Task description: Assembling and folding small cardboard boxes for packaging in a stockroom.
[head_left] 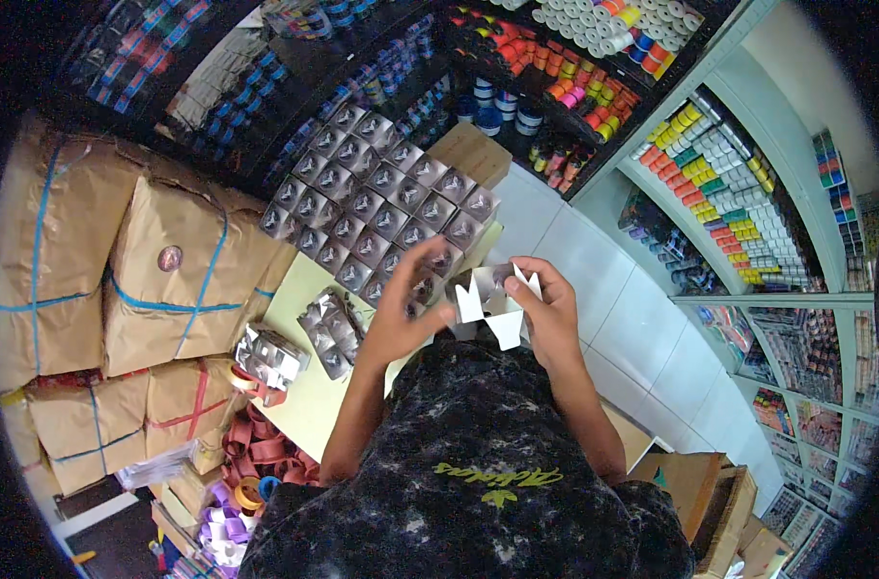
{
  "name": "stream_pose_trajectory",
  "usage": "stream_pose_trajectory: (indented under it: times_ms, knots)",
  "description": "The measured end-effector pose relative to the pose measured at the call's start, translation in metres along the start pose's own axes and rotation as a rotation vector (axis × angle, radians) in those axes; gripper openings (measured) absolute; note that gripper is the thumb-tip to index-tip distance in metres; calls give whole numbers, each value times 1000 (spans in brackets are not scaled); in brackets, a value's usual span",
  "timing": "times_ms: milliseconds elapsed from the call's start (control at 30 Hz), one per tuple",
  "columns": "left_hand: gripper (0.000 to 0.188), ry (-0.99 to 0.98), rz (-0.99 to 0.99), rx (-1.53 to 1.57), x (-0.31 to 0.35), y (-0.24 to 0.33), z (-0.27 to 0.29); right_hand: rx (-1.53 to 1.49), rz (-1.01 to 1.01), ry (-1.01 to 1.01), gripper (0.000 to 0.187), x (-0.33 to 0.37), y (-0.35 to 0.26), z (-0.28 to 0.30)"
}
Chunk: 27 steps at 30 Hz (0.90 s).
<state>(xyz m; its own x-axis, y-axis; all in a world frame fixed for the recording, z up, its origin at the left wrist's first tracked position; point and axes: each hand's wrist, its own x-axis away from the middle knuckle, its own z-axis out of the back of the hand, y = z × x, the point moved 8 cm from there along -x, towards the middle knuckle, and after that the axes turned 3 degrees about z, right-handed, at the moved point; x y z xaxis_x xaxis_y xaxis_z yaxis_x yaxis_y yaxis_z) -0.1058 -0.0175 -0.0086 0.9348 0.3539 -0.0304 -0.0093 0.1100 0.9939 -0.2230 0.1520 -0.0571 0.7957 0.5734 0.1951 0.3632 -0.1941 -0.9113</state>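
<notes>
One head-worn fisheye camera looks down from near, above and behind the bare left hand [401,320] and bare right hand [553,307].

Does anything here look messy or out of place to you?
Mostly the tangled heap of reddish strips beside the table: it lies in loose coils, while the grey boxes stand in tidy rows. The small box in the right hand has splayed flaps, but shows no clear damage.
</notes>
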Motion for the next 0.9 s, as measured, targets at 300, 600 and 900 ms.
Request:
stream_pose_trajectory:
  times_ms: [300, 600, 900]
  knots:
    - [28, 289, 579, 526, 20, -65, 10, -242, -5, -3, 27, -3, -4, -3]
    - [25, 247, 752, 1119, 29, -100, -13, -345, 15, 22, 29, -11, -7, -8]
    - [33, -37, 509, 1292, 4, -56, -34, -98, 6, -26, 30, -14, -1, -19]
